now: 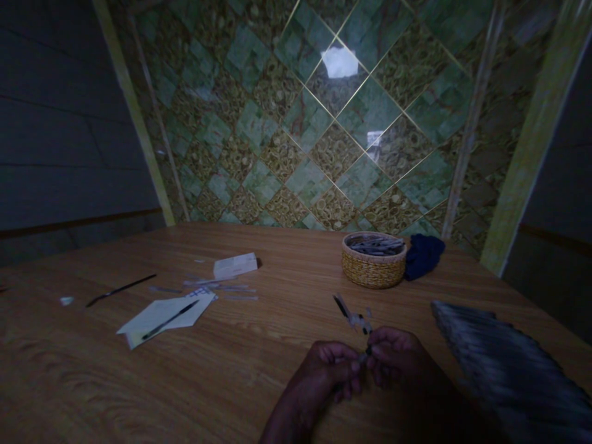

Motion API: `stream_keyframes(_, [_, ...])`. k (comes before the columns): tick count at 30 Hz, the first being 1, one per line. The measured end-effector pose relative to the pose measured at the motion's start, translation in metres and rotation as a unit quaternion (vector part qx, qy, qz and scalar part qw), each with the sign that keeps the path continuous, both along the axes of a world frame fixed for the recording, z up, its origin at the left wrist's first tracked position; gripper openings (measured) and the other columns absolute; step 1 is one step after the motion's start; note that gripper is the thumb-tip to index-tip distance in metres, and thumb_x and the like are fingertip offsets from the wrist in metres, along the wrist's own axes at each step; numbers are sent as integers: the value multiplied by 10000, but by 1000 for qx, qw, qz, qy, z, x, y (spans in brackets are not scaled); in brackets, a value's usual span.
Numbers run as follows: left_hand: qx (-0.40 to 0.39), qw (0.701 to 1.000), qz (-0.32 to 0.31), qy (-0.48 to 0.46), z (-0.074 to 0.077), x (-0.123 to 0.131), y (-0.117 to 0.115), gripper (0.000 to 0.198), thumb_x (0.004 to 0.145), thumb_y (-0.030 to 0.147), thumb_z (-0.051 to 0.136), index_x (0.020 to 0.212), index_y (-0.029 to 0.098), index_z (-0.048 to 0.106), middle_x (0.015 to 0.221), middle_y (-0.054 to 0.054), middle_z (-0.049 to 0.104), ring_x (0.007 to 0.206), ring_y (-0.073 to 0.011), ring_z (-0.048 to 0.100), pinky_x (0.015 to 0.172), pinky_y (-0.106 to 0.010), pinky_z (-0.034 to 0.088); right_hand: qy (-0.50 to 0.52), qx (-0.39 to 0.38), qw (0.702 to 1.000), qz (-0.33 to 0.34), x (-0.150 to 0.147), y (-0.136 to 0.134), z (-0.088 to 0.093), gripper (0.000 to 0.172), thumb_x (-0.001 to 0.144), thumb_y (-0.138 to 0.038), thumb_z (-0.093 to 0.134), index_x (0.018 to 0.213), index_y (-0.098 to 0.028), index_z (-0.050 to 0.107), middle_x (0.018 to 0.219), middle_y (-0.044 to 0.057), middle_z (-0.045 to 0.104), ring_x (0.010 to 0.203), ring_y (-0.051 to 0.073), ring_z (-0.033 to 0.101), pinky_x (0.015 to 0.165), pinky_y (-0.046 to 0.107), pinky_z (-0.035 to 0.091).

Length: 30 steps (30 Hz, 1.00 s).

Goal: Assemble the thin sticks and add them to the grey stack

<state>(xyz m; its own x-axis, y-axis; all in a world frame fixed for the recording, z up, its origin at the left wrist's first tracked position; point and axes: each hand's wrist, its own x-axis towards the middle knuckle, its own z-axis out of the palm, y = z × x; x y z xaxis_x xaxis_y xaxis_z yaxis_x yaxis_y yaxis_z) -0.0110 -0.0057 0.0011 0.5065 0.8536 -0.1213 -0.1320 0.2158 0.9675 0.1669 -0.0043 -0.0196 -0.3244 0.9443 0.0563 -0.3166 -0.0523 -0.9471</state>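
Item: slim pen piece (352, 317), held low over table (287, 277), in front of basket (372, 269). My left hand (330, 371), right hand (398, 355): both curled, fingertips pinching its near end. Best: keep pinch short, wrists steady; light dim.

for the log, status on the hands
Hands shut: left hand and right hand pinch a small dark piece. On the table just beyond, a thin stick. Farther back a basket, nothing between.

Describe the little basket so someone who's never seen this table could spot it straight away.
On the wooden table, look beyond the left hand and right hand, which pinch a slim piece, toward the tiled wall. The basket stands there, round, holding dark sticks. It alone is woven, and a dark blue cloth sits at its right side.
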Motion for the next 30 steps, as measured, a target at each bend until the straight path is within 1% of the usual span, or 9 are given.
stream_keyframes(3, [5, 1000, 4, 7, 1, 0, 0, 307, 636, 381, 741, 711, 89, 687, 506, -35, 616, 376, -59, 463, 378, -168, 274, 16, -8, 999, -28, -1, -1, 1, 426, 579, -469, 769, 766, -154, 552, 571, 21, 657, 393, 111, 558, 380, 195, 372])
stream_keyframes(9, [0, 1000, -2, -5, -1, -1, 1, 290, 626, 367, 746, 714, 96, 688, 502, -27, 616, 378, -61, 469, 380, -168, 279, 17, -18, 999, -30, -2, 0, 0, 429, 544, -446, 783, 747, -155, 542, 534, 13, 649, 374, 124, 567, 356, 189, 378])
stream_keyframes(13, [3, 1000, 4, -6, -1, -2, 1, 282, 636, 362, 743, 717, 99, 685, 509, -28, 620, 380, -61, 469, 380, -167, 276, 28, -30, 998, -46, -1, -1, 1, 414, 552, -429, 775, 745, -162, 525, 584, 31, 668, 402, 148, 594, 353, 206, 403])
stream_keyframes(16, [-2, 1000, 9, -11, -1, -2, 1, 278, 629, 354, 749, 719, 100, 681, 501, -23, 615, 380, -59, 467, 386, -166, 284, 23, -28, 998, -57, -1, -3, 3, 413, 555, -441, 767, 741, -165, 522, 609, 31, 671, 413, 143, 596, 358, 203, 401])
stream_keyframes(19, [-1, 1000, 6, -5, 1, -2, 0, 277, 641, 352, 737, 734, 98, 680, 512, -25, 621, 379, -58, 467, 382, -164, 277, -1, -21, 998, -63, -1, -4, 4, 412, 551, -455, 766, 725, -155, 544, 574, 16, 650, 370, 117, 552, 351, 197, 380])
stream_keyframes(22, [3, 1000, 11, 4, 4, -2, -1, 269, 632, 347, 739, 705, 97, 671, 504, -28, 621, 374, -59, 467, 375, -162, 275, -18, 5, 997, -76, 0, -4, 5, 391, 559, -453, 763, 705, -137, 582, 509, -9, 605, 323, 82, 478, 334, 191, 327])
stream_keyframes(26, [5, 1000, 15, 10, 7, -2, -3, 269, 623, 351, 737, 690, 102, 662, 498, -29, 622, 371, -62, 469, 375, -164, 276, -33, 33, 996, -73, 1, -4, 3, 371, 582, -436, 754, 730, -122, 624, 492, -21, 573, 340, 69, 448, 356, 197, 298])
stream_keyframes(30, [3, 1000, 11, 10, 6, -2, -2, 285, 618, 365, 743, 696, 104, 659, 505, -28, 626, 384, -66, 483, 389, -169, 281, -16, 37, 997, -72, 0, -2, -1, 391, 559, -415, 765, 784, -145, 593, 440, -61, 521, 317, 58, 393, 351, 186, 255])
